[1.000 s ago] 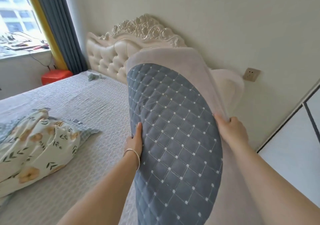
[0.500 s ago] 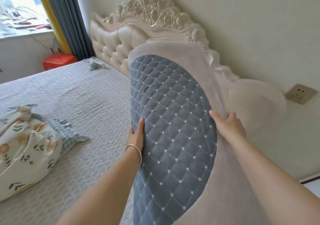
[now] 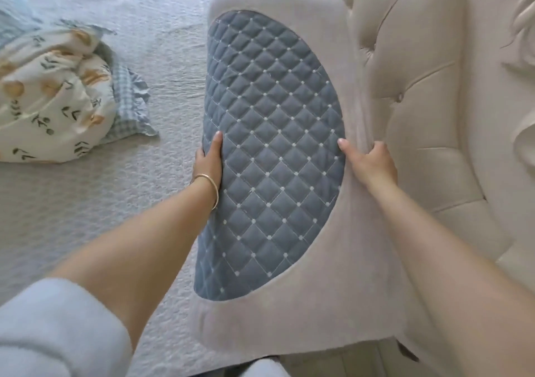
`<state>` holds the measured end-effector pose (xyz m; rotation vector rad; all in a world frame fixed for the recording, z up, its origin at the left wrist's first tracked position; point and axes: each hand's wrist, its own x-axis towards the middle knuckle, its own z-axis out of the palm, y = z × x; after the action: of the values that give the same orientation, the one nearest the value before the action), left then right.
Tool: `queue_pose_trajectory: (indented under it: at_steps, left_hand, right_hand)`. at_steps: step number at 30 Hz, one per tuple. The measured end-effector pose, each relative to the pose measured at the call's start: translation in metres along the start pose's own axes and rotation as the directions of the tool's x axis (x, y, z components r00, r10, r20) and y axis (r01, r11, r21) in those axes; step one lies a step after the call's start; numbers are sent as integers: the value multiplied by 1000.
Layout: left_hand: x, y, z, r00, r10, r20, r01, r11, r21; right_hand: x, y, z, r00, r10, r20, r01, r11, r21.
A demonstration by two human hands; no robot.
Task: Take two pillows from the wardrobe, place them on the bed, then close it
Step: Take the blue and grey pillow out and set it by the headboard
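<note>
I hold a beige pillow with a quilted blue oval panel (image 3: 272, 133) flat between both hands, over the head end of the bed (image 3: 95, 202). My left hand (image 3: 208, 165), with a thin bangle at the wrist, grips its left edge. On the right edge my right hand (image 3: 372, 163) pinches the beige fabric. The pillow lies close against the tufted cream headboard (image 3: 417, 92). A floral pillow with a checked frill (image 3: 55, 98) rests on the bed to the left. The wardrobe is out of view.
The grey textured bedspread covers the bed to the left of the held pillow. The carved headboard trim (image 3: 524, 20) runs along the right edge of the view. My pale sleeve (image 3: 58, 330) fills the lower left corner.
The pillow has come down from an upright tilt toward the mattress beside the headboard. My view has dropped from the wall and window to the bed. Both hands keep their hold.
</note>
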<state>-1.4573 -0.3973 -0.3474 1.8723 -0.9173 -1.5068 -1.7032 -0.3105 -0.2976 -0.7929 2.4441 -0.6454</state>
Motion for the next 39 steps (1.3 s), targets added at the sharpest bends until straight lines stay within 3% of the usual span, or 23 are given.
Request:
queue_pose_trajectory:
  at_steps: [8,11,15,20,25,29,34,39]
  left_hand:
    - [113,-45,73,991,-87,-97,76,991,-110]
    - [143,-54,100,995,-44,-89,31,990,-135]
    - [192,-71,128,998,3,-59,-15,982,-190]
    - [297,-120,138,995,-101,-8,98,977,-192]
    - [349,-159,145,987,-159,-12,152,957,-247]
    - [337,-151,154,985,-172,-20,164,963,-214]
    - [296,-129,169,997,-36,-63,26,987,-159]
    - [295,-126,169,996,-76,-56,71,994,-88]
  right_hand:
    - [149,23,59,983,-103,149,100,995,27]
    - [190,38,83,976,-105,191,91,993,80]
    - [233,54,118,982,-105,154,88,990,114]
    - [267,66,153,979,-143,147,131,988,86]
    - [279,68,176,981,-182,66,184,983,-15]
    - [278,75,193,960,-279,-4,273,944,-184]
    - [276,81,207,937,-335,-101,292,908,-301]
    - [275,85,212,864,-492,-110,406,808,-426]
